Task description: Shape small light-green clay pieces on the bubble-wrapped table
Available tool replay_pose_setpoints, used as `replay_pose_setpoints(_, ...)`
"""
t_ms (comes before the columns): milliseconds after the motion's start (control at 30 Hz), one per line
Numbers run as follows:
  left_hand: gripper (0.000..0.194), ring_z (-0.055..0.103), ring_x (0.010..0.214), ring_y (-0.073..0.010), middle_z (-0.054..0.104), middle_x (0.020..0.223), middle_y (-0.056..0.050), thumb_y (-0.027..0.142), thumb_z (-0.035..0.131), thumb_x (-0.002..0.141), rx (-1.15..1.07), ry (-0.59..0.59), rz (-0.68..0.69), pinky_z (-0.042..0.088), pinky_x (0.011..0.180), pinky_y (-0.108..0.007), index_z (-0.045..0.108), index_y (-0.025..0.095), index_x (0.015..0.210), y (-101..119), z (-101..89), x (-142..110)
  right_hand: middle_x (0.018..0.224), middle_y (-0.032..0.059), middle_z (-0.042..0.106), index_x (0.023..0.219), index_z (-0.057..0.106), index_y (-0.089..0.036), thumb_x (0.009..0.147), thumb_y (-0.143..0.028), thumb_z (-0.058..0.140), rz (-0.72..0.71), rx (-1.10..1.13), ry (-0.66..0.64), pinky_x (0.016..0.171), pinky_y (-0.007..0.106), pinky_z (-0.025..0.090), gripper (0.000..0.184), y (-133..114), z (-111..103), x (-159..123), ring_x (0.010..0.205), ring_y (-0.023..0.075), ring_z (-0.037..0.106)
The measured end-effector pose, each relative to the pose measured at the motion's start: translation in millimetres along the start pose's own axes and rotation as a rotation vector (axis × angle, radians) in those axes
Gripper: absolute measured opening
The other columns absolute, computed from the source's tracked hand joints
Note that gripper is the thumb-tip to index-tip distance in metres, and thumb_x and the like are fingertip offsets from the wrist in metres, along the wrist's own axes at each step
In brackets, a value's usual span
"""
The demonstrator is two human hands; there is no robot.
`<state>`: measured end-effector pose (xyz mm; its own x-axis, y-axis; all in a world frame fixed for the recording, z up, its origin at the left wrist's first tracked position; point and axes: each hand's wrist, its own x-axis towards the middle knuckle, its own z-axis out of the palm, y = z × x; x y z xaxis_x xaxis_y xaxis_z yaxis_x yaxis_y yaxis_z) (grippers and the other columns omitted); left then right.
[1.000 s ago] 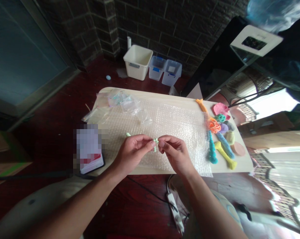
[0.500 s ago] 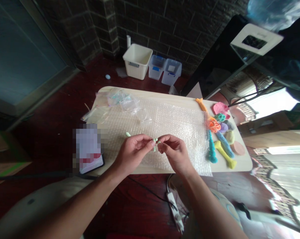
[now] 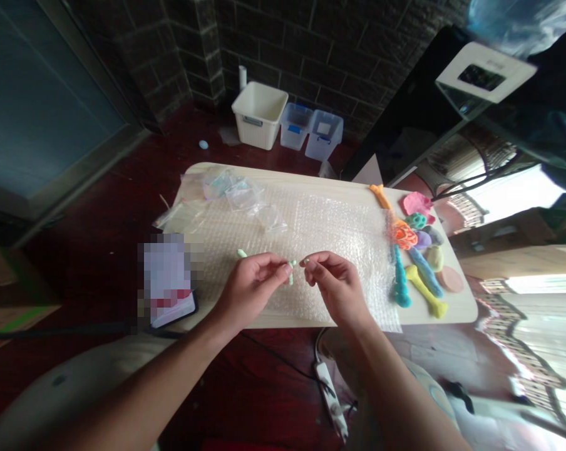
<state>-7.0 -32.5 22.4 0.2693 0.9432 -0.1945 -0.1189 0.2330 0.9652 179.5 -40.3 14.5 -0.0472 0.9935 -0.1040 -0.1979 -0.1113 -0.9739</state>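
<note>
Fingers of the left hand point(image 3: 249, 287) grip a pale green piece point(image 3: 291, 273) above the bubble wrap point(image 3: 334, 219); those of the right hand point(image 3: 338, 285) pinch a tiny pale bit point(image 3: 306, 260), apart from it. Such small parts seem to call for a light, steady pinch from the 2 hands. Beneath the bubble wrap is the desk point(image 3: 462, 308); at its right edge lie coloured shapes point(image 3: 424, 291).

ok so headcount: four long coloured pieces point(image 3: 420, 291) at the right end of the bench point(image 3: 461, 307), plus seven stubbier ones point(image 3: 452, 280). One cream bin point(image 3: 259, 119) and two clear tubs point(image 3: 323, 134) past its far edge. One power strip point(image 3: 330, 401) below its near edge. Can't count the plastic bags point(image 3: 240, 193) on its left part or the pale green bits point(image 3: 291, 273) over it, sorry.
</note>
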Motion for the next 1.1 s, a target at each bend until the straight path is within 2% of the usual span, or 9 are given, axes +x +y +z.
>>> replay_pose_setpoints(167, 0.022, 0.068, 0.08, -0.0189, 0.074, 0.086, -0.005, 0.037, 0.073, 0.092, 0.17, -0.076, 0.078, 0.051, 0.073, -0.027, 0.073, 0.015, 0.091, -9, 4.0, -3, 0.1, 0.0057, 0.08, 0.086, 0.079, -0.022, 0.085, -0.031, 0.085, -0.018, -0.041, -0.016, 0.064, 0.027, 0.051, 0.011, -6, -4, -1, 0.069, 0.0127, 0.063)
replay_pose_setpoints(300, 0.021, 0.07, 0.082, -0.0193, 0.075, 0.088, -0.005, 0.036, 0.064, 0.099, 0.301, -0.064, 0.134, 0.052, 0.074, -0.028, 0.072, 0.017, 0.095, -14, 4.4, -4, 0.098, 0.0077, 0.082, 0.087, 0.079, -0.022, 0.081, -0.031, 0.088, -0.029, -0.166, -0.02, 0.075, 0.032, 0.056, 0.014, -10, -2, -5, 0.082, 0.0191, 0.072)
replay_pose_setpoints(367, 0.017, 0.07, 0.08, -0.0184, 0.075, 0.088, -0.004, 0.031, 0.061, 0.1, 0.397, -0.047, 0.175, 0.051, 0.073, -0.028, 0.071, 0.017, 0.096, -13, 4.4, -4, 0.097, 0.0081, 0.081, 0.087, 0.079, -0.022, 0.082, -0.033, 0.087, -0.035, -0.196, -0.005, 0.073, 0.032, 0.056, 0.015, -11, -3, -6, 0.081, 0.0191, 0.072)
replay_pose_setpoints(467, 0.012, 0.068, 0.081, -0.0189, 0.073, 0.088, -0.004, 0.02, 0.059, 0.099, 0.672, -0.029, 0.329, 0.051, 0.076, -0.031, 0.07, 0.016, 0.096, -8, 7.9, -2, 0.095, 0.0077, 0.081, 0.086, 0.078, -0.021, 0.085, -0.035, 0.083, -0.052, -0.205, 0.068, 0.067, 0.03, 0.052, 0.015, -11, -9, -3, 0.075, 0.0169, 0.068)
replay_pose_setpoints(567, 0.015, 0.065, 0.093, -0.0254, 0.069, 0.094, -0.009, 0.016, 0.056, 0.099, 1.073, -0.1, 0.506, 0.05, 0.087, -0.041, 0.07, 0.015, 0.094, -3, 16.4, -1, 0.084, 0.0063, 0.078, 0.083, 0.076, -0.021, 0.088, -0.037, 0.08, -0.07, -0.195, 0.145, 0.065, 0.03, 0.05, 0.017, -10, -18, 1, 0.075, 0.0178, 0.066)
replay_pose_setpoints(633, 0.017, 0.063, 0.099, -0.0291, 0.068, 0.099, -0.011, 0.015, 0.055, 0.1, 1.298, -0.15, 0.574, 0.049, 0.09, -0.045, 0.07, 0.015, 0.092, -4, 22.6, 0, 0.078, 0.0052, 0.075, 0.082, 0.075, -0.02, 0.086, -0.037, 0.081, -0.051, -0.206, 0.158, 0.064, 0.03, 0.049, 0.018, -9, -24, 3, 0.073, 0.0176, 0.065)
replay_pose_setpoints(733, 0.016, 0.061, 0.099, -0.0302, 0.066, 0.1, -0.012, 0.013, 0.054, 0.099, 1.476, -0.176, 0.635, 0.048, 0.087, -0.047, 0.069, 0.015, 0.093, -12, 28.0, 2, 0.075, 0.0042, 0.073, 0.083, 0.075, -0.019, 0.082, -0.038, 0.084, -0.019, -0.24, 0.139, 0.062, 0.029, 0.046, 0.021, -9, -29, 2, 0.067, 0.0158, 0.061)
replay_pose_setpoints(933, 0.017, 0.062, 0.101, -0.0294, 0.068, 0.099, -0.011, 0.01, 0.056, 0.098, 1.481, -0.163, 0.637, 0.048, 0.089, -0.046, 0.072, 0.015, 0.093, -26, 26.3, 9, 0.074, 0.0033, 0.071, 0.085, 0.075, -0.018, 0.083, -0.043, 0.083, 0.002, -0.261, 0.121, 0.06, 0.029, 0.045, 0.026, -12, -32, -1, 0.064, 0.0144, 0.059)
replay_pose_setpoints(1100, 0.016, 0.065, 0.104, -0.0298, 0.072, 0.105, -0.012, 0.016, 0.058, 0.099, 1.295, -0.123, 0.616, 0.051, 0.092, -0.047, 0.073, 0.014, 0.105, -16, 20.1, 13, 0.075, 0.0032, 0.072, 0.086, 0.077, -0.019, 0.082, -0.045, 0.084, 0.005, -0.276, 0.117, 0.06, 0.029, 0.048, 0.028, -8, -34, 0, 0.065, 0.0147, 0.061)
